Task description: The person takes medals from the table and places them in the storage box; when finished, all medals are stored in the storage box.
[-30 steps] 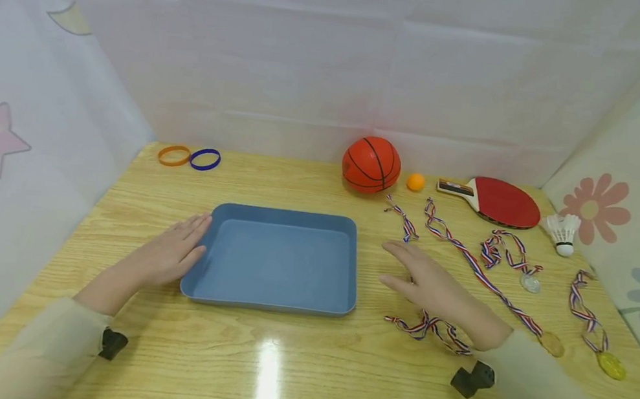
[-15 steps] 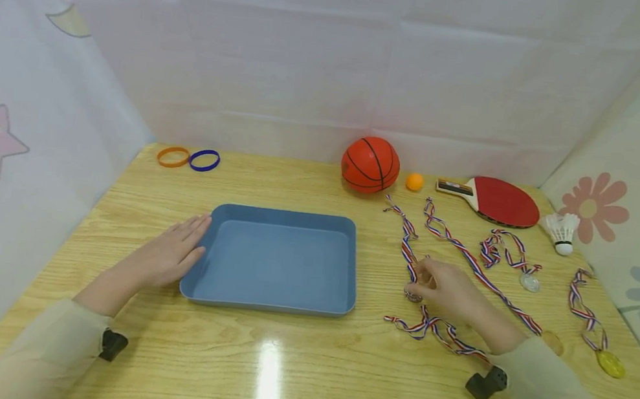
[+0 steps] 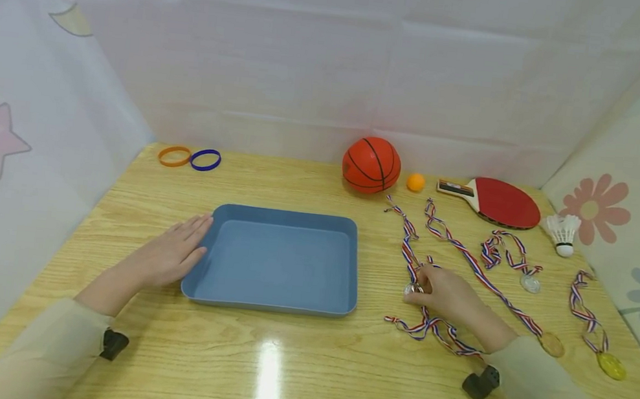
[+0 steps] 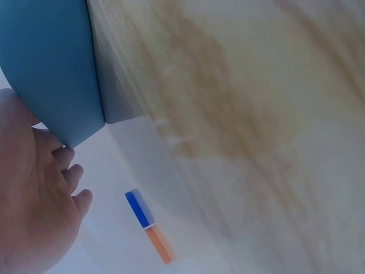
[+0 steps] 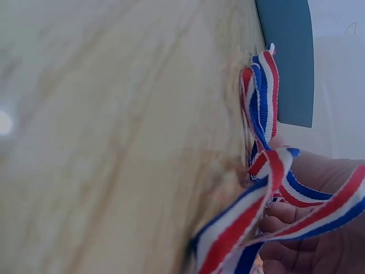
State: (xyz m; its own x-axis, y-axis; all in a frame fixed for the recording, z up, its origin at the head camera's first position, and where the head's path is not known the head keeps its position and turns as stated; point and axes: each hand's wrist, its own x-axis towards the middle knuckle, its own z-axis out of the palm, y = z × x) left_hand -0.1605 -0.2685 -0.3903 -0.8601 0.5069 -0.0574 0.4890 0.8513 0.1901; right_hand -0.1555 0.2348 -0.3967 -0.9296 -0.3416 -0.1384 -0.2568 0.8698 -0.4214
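A blue rectangular tray (image 3: 283, 270) lies on the table. My left hand (image 3: 170, 252) rests against its left rim with straight fingers, and the left wrist view shows those fingers at the tray's wall. Right of the tray, my right hand (image 3: 450, 298) pinches a silver medal (image 3: 413, 289) between thumb and fingers. The medal's striped ribbon (image 3: 408, 241) runs away toward the back. Another red, white and blue ribbon (image 3: 426, 328) lies just in front of that hand; in the right wrist view, striped ribbon (image 5: 268, 171) hides part of the fingers.
More medals lie at the right: a silver one (image 3: 530, 283), a bronze-coloured one (image 3: 552, 344) and a gold one (image 3: 611, 365). Along the back sit two wristbands (image 3: 205, 160), a small basketball (image 3: 372, 165), an orange ball (image 3: 415, 182), a table tennis bat (image 3: 504, 202) and a shuttlecock (image 3: 563, 235).
My right hand has come down and back to the right onto the silver medal, and its fingers have closed from spread to a pinch. My left hand stays at the tray.
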